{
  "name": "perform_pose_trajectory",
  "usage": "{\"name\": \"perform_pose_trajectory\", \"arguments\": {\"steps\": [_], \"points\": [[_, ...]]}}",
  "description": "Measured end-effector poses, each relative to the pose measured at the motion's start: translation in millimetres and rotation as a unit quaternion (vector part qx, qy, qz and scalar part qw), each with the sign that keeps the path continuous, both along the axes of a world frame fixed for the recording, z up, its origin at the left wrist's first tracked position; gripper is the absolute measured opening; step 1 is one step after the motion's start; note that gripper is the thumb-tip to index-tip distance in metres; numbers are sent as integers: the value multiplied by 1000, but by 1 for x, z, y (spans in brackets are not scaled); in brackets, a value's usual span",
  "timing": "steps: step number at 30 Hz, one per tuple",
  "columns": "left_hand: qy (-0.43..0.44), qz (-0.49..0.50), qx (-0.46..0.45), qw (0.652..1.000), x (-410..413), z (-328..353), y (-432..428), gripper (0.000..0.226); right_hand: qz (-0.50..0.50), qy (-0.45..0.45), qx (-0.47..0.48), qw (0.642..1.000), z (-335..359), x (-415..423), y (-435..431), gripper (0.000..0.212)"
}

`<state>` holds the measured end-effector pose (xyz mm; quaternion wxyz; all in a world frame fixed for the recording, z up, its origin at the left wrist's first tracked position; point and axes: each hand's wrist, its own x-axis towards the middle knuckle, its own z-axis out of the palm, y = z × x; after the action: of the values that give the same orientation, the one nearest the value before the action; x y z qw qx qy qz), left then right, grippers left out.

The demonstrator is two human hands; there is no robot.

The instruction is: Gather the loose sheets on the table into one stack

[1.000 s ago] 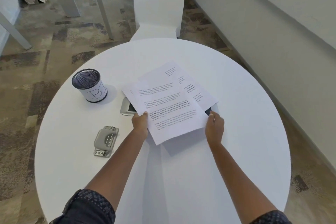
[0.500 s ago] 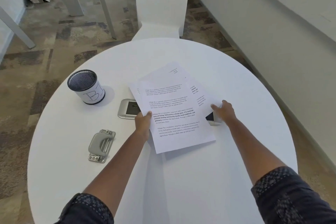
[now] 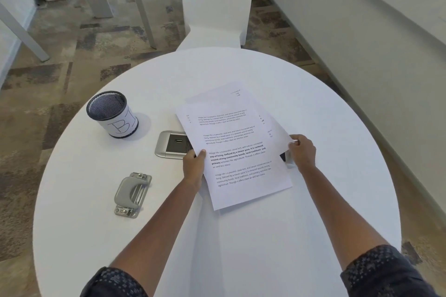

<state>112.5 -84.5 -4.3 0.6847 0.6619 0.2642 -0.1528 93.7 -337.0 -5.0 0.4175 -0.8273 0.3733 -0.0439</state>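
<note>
Left hand (image 3: 193,166) grips the left edge of the papers (image 3: 237,149), thumb on top of the printed face, fingers curled under the sheet. Right hand (image 3: 303,154) pinches the right edge, fingertips bent round the paper's corner. Both arms reach in from the near rim, dark patterned sleeves pushed up to the elbows.

Papers: several white sheets, loosely stacked and fanned, the top one carrying four short blocks of print, the third block partly bold. Stack sits tilted, its long axis running from near right to far left, over the middle of the surface (image 3: 241,248). The near end casts a shadow, so it is lifted a little; whether the far end touches the surface, cannot tell.

A small dark object (image 3: 282,157) shows just under the right edge of the papers, beside the right hand; too hidden to identify.

Surface is round and white. Set into it, a silver outlet panel (image 3: 170,144), partly covered by the papers' left edge and just beyond the left hand. Grey hole punch (image 3: 132,194) lies near left, well apart from the papers. Black mesh cup (image 3: 112,113) with a white label stands upright at far left. White chair (image 3: 214,5) stands at the far rim. Patterned carpet all round.
</note>
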Motion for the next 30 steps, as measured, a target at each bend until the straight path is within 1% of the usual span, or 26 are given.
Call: {"name": "perform_pose_trajectory", "arguments": {"steps": [1, 3, 4, 6, 8, 10, 11, 14, 20, 22, 24, 26, 30], "points": [[-3, 5, 12, 1000, -1, 0, 0, 9, -15, -4, 28, 999, 0, -7, 2, 35], [-8, 20, 41, 999, -2, 0, 0, 19, -60, -4, 114, 992, -6, -23, 3, 34], [-8, 29, 58, 998, -4, 0, 0, 24, -81, -3, 165, 983, -10, -33, 4, 34], [-6, 51, 89, 995, -8, 2, 1, 27, -108, -1, 245, 964, -11, -56, 9, 33], [-4, 60, 103, 993, -14, 5, 2, 27, -112, -2, 300, 948, -2, -82, 20, 27], [-7, 51, 98, 994, -18, 8, 3, 27, -92, 4, 338, 937, 10, -108, 31, 24], [-6, 39, 93, 995, -22, 9, 4, 26, -77, 12, 348, 934, 12, -120, 36, 23], [9, -9, 72, 997, -34, 13, 6, 12, -45, 45, 369, 927, 11, -147, 42, 24], [45, -74, 60, 994, -51, 17, 16, 38, 29, 130, 379, 916, 12, -183, 45, 26], [59, -94, 24, 994, -55, 18, 20, 40, 52, 156, 374, 913, 14, -192, 44, 23], [60, -129, -10, 990, -61, 21, 23, 36, 60, 175, 370, 910, 14, -198, 44, 24], [48, -158, -20, 986, -66, 22, 26, 34, 35, 161, 375, 912, 13, -199, 43, 26], [34, -184, -21, 982, -73, 23, 34, 32, -36, 71, 407, 910, 13, -195, 48, 27]]}}
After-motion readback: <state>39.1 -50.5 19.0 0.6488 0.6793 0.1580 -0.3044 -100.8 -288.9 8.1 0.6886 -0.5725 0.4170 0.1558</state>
